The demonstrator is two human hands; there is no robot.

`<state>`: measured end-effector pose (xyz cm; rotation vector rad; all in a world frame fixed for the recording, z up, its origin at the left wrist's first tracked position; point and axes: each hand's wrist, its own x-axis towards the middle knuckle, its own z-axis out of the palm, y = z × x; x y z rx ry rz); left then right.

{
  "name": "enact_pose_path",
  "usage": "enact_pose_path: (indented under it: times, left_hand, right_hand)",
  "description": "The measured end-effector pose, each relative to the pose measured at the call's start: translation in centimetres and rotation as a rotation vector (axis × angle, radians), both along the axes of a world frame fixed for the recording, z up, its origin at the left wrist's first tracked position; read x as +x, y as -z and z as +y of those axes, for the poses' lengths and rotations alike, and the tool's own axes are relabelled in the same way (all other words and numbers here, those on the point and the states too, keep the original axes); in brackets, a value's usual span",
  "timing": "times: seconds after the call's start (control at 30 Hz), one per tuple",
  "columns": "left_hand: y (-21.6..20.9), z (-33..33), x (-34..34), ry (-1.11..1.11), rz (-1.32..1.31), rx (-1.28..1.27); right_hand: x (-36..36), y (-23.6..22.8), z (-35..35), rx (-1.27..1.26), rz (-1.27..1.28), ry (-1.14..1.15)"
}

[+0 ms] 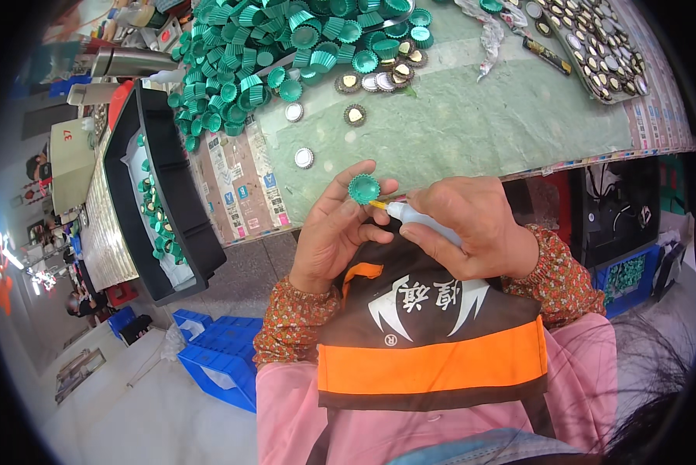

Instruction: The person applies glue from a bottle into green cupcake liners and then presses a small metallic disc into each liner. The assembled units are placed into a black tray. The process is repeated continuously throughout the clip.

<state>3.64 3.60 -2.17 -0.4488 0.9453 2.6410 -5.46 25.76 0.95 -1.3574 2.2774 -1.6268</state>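
Both hands work a green cap and a small squeeze bottle just off the tabletop's near edge.

The tabletop (472,116) carries a big heap of green caps (270,46) toward its far left corner, a black tray (170,194) at its left edge and a tray of metal discs (596,46) at its far right corner; loose discs (304,157) lie between heap and hands. The right hand (472,225) has its grip clamped on the squeeze bottle (421,217), whose yellow tip touches the green cap (364,188), pinched in the left hand (336,229)'s fingers.
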Motion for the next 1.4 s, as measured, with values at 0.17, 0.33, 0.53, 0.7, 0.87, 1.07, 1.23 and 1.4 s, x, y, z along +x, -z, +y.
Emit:
enact_pose_path:
  times: [0.17,0.33,0.53,0.7,0.87,1.07,1.23,1.4]
  left_hand:
    - [0.0,0.0,0.2,0.048,0.014,-0.074]
    - [-0.2,0.2,0.3,0.066,0.011,-0.120]
    - [0.3,0.2,0.5,0.074,0.001,-0.115]
    - [0.2,0.4,1.0,0.062,-0.038,-0.127]
    - [-0.7,0.4,1.0,0.037,-0.053,-0.191]
    - [-2.0,0.1,0.5,-0.014,-0.060,-0.479]
    - [-2.5,0.5,0.3,-0.083,0.003,-0.697]
    - [-2.4,0.6,0.1,-0.090,0.082,-0.852]
  right_hand:
    - [0.0,0.0,0.0,0.017,0.005,-0.008]
    - [0.2,0.2,-0.1,-0.014,-0.005,-0.022]
    - [0.1,0.1,0.1,0.039,-0.027,-0.031]
    - [0.1,0.2,0.2,0.047,-0.112,-0.011]
    - [-0.7,0.5,0.8,-0.065,-0.256,0.081]
    - [-2.9,0.7,2.9,-0.131,-0.559,0.296]
    - [-5.3,2.2,5.3,-0.147,-0.505,0.445]
    - [-6.8,3.4,7.1,-0.118,-0.410,0.541]
